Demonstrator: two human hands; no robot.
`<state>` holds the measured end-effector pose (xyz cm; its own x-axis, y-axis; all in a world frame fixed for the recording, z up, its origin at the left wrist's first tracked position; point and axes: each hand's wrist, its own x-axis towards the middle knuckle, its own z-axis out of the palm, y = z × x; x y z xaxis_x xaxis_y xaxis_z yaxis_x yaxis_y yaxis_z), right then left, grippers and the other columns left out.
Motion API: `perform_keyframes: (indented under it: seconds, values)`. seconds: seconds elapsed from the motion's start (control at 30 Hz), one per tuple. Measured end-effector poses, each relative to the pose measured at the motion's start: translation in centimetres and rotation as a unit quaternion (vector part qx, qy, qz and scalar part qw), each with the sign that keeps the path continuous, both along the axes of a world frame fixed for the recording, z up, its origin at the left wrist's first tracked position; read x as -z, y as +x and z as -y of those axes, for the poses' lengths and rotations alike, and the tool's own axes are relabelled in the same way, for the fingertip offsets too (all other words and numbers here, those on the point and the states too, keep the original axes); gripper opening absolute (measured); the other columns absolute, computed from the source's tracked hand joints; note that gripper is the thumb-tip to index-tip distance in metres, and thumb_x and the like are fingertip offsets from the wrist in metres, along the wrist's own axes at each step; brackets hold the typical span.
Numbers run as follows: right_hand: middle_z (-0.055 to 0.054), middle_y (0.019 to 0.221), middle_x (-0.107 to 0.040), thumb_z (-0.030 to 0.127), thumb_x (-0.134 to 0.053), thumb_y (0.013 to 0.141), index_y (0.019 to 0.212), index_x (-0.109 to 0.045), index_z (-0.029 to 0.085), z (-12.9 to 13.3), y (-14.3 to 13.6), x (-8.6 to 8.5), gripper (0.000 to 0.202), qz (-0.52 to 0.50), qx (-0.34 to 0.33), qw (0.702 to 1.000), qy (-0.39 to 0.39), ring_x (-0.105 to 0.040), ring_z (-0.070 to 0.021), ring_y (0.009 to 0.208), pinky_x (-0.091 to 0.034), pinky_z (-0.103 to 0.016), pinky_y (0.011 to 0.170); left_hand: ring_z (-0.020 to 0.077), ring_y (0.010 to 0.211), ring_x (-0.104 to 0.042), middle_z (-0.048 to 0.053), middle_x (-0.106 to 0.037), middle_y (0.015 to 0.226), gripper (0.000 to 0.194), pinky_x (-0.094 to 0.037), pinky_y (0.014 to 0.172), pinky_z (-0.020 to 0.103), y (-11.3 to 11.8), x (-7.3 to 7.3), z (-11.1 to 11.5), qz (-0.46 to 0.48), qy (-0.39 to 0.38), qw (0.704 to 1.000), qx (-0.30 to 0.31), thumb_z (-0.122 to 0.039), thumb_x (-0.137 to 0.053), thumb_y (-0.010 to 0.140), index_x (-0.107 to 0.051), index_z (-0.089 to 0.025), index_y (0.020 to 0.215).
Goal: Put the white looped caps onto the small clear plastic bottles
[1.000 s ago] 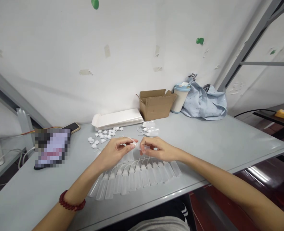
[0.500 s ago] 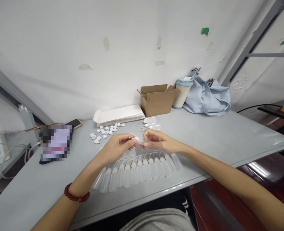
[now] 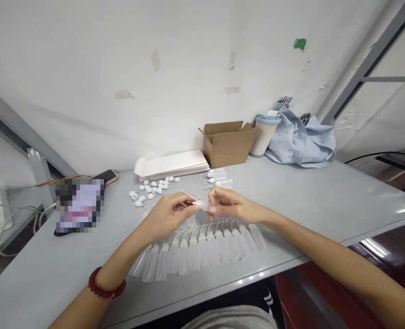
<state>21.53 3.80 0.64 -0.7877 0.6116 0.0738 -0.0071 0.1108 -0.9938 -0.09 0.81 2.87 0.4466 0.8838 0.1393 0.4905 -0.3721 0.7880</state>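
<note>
Between my two hands is a small translucent bottle (image 3: 205, 205) with a white top. My left hand (image 3: 173, 214) pinches it at the white top, and a thin tube sticks up beside the fingers. My right hand (image 3: 232, 204) grips the bottle's body from the other side. Below the hands lies a row of several translucent bottles (image 3: 192, 253) with white tops and thin curved tubes. Two more bottles (image 3: 219, 178) rest behind my right hand. Several small white caps (image 3: 152, 188) are scattered behind my left hand.
A stack of white trays (image 3: 171, 164), an open cardboard box (image 3: 230, 146), a lidded cup (image 3: 264, 132) and a light blue bag (image 3: 300, 141) stand along the wall. On the left of the grey table (image 3: 312, 201) are a phone (image 3: 108, 176) and a blurred-out item (image 3: 81, 205).
The view has shifted slightly, so most things appear a little further right. Both hands still hold the bottle, which now shows more plainly between the fingers.
</note>
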Motion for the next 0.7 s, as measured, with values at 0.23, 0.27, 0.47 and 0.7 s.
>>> perform_keyframes:
  seconds: [0.23,0.27,0.47,0.7]
  values:
    - [0.002,0.071,-0.057,0.033,-0.052,0.089,0.085,-0.036,0.020,-0.2,0.0,0.3,0.022,-0.011,-0.025,1.000,-0.011,-0.028,-0.0058,0.049,-0.022,-0.021,0.047,0.0171,0.079,-0.060,0.005,-0.068,0.090,0.020,-0.047,0.068,0.026,0.3,0.6,-0.1,-0.007,0.040,0.999,0.006,-0.035,-0.057,0.084,-0.068,-0.018,0.087]
    - [0.002,0.071,-0.057,0.034,-0.051,0.090,0.085,-0.035,0.020,-0.1,-0.1,0.2,0.021,-0.007,-0.019,1.000,0.003,-0.029,-0.0061,0.049,-0.024,-0.020,0.048,0.0164,0.076,-0.060,0.004,-0.068,0.086,0.021,-0.046,0.066,0.025,0.4,0.7,-0.1,-0.007,0.042,0.999,0.004,-0.035,-0.057,0.084,-0.068,-0.018,0.084]
    - [-0.003,0.081,-0.054,0.034,-0.051,0.089,0.094,-0.040,0.018,0.3,-0.4,0.6,0.020,0.121,0.143,0.926,0.328,-0.043,-0.0114,0.061,-0.034,-0.024,0.055,0.0126,0.061,-0.054,0.001,-0.062,0.068,0.030,-0.041,0.055,0.022,0.8,0.7,0.2,-0.007,0.043,0.999,-0.014,-0.037,-0.052,0.086,-0.064,-0.016,0.068]
    - [-0.004,0.074,-0.053,0.043,-0.036,0.094,0.090,-0.052,0.015,0.4,-0.6,0.9,0.033,0.115,0.142,0.898,0.400,-0.046,-0.0147,0.066,-0.037,-0.027,0.061,0.0103,0.052,-0.047,-0.002,-0.051,0.055,0.038,-0.035,0.049,0.021,0.9,0.9,0.5,-0.030,0.060,0.998,0.012,-0.033,-0.042,0.092,-0.056,-0.016,0.061]
